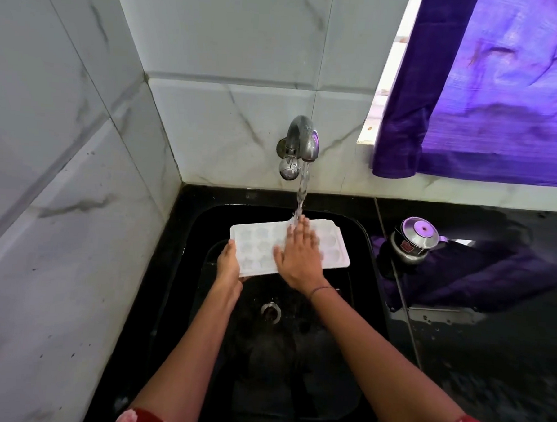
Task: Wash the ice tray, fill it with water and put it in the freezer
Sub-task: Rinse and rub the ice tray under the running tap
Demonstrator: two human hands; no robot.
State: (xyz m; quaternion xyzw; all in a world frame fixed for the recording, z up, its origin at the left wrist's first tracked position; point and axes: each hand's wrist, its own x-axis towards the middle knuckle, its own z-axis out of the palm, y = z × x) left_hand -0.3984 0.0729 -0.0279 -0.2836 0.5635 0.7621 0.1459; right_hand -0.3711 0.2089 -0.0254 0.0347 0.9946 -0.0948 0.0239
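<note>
**Washing the Ice Tray Under the Tap**

The tap (302, 138) is on. A stream of water (301, 192) runs straight down from it. The white ice tray (257, 247) is right under the tap, held up over the black sink (198, 229). The water lands on the far edge of the tray, just where the fingertips are.

The left hand (227, 263) is below the tap and to its left. It holds the tray by its left end, with the fingers wrapped around the edge. The right hand (300, 254) is right below the tap. It lies flat on top of the tray with its fingers straight. It is not gripping anything; it looks like it is rubbing the little cups.

So this looks like the washing step, the first one. The cups are not filled yet, and no freezer can be seen.

Next, the rest of the cups likely need a rub and a rinse. Then the tray must be held flat under the tap so every cup fills up. Both hands should then carry it level, or the water will spill out.

Below the tap sits the round drain (271, 311). To the right of the tap a small shiny pot (412, 240) sits on a purple cloth (461, 275). Up and to the right of the tap hangs a purple curtain (502, 93).
</note>
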